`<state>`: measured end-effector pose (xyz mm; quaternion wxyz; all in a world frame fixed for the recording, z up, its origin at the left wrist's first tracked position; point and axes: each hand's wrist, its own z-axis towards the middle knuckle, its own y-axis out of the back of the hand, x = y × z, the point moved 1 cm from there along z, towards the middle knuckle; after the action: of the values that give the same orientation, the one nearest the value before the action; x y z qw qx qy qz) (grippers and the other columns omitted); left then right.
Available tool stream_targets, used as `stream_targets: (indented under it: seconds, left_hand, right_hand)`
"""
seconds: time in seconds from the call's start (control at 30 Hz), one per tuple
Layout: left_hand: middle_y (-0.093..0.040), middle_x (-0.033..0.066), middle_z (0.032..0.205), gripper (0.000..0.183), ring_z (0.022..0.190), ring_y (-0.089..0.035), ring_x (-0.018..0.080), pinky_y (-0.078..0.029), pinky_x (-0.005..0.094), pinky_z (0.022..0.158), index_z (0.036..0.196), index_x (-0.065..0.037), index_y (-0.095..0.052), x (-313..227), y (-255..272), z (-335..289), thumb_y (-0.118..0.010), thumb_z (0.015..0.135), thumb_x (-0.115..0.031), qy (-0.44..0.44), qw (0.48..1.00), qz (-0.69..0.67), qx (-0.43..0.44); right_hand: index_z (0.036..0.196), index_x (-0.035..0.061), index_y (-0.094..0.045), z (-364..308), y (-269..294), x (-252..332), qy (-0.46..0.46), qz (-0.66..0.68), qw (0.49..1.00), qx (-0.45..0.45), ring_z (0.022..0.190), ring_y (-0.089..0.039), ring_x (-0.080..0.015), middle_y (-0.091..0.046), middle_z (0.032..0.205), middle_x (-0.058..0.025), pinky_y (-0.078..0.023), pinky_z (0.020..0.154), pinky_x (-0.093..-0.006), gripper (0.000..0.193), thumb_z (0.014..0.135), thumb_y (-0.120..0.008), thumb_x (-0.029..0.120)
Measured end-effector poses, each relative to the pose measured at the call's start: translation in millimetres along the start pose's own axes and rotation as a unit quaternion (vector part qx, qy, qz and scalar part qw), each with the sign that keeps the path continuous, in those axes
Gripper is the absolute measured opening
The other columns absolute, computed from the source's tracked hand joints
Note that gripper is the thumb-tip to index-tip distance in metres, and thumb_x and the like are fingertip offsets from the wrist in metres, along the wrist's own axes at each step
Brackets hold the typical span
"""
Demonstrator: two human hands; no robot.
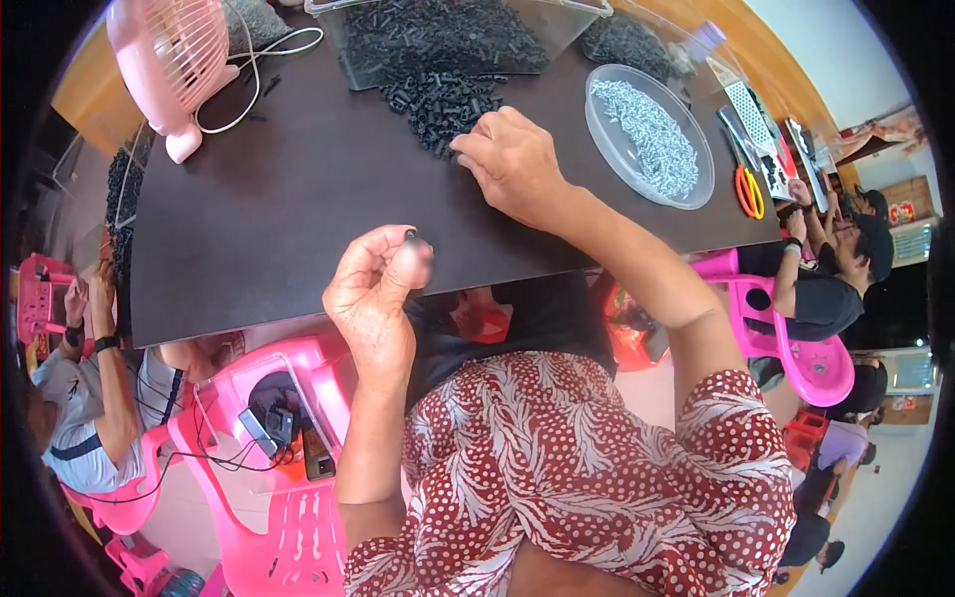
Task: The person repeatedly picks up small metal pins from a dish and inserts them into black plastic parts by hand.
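A: Left hand [373, 303], quick?
B: Thumb and fingers clamped on a small black piece [410, 235], seen over the near part of the table [249, 229].
A: Which way's it point?
B: Dark end peeks up past the thumb tip, toward the table's far side. Rest hidden in the grip; can't tell the long axis.
A: Right hand [512, 164]?
B: Fingers bent, tips at the near edge of the heap of black pieces [438, 107]. Can't tell if they pinch one.
A: Heap?
B: Short bits, axes every which way, just in front of the clear bin [574, 40].
A: Right side?
B: Clear round dish [614, 139], small silver parts [657, 144] inside, lying in mixed directions.
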<state>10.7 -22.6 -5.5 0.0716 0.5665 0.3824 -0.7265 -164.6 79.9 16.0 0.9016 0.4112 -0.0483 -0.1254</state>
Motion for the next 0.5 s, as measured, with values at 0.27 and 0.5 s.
stream_targets:
  seconds: [0.27, 0.5]
  left_hand:
    - [-0.064, 0.0073, 0.079, 0.014, 0.063, -0.055, 0.008, -0.047, 0.0193, 0.059, 0.095, 0.002, -0.061, 0.7, 0.7, 0.0, -0.063, 0.082, -0.002, -0.002, 1.0, 0.004, -0.001]
    - [-0.064, 0.0073, 0.079, 0.014, 0.062, -0.055, 0.0083, -0.046, 0.0197, 0.058, 0.094, 0.002, -0.061, 0.7, -0.4, 0.1, -0.063, 0.082, -0.002, 0.0, 1.0, -0.006, -0.002]
  right_hand:
    - [0.078, 0.0077, -0.063, 4.5, -2.7, 6.9, -0.014, 0.001, 1.0, 0.016, 0.069, -0.052, -0.0229, -0.052, 0.073, -0.0055, -0.045, 0.059, -0.0342, 0.014, 0.068, -0.071, 0.014]
    - [0.07, 0.0072, -0.058, 5.6, -8.4, 8.2, 0.001, -0.051, 0.998, 0.029, 0.069, -0.05, -0.0235, -0.049, 0.07, -0.0064, -0.043, 0.058, -0.0356, 0.019, 0.068, -0.072, 0.02]
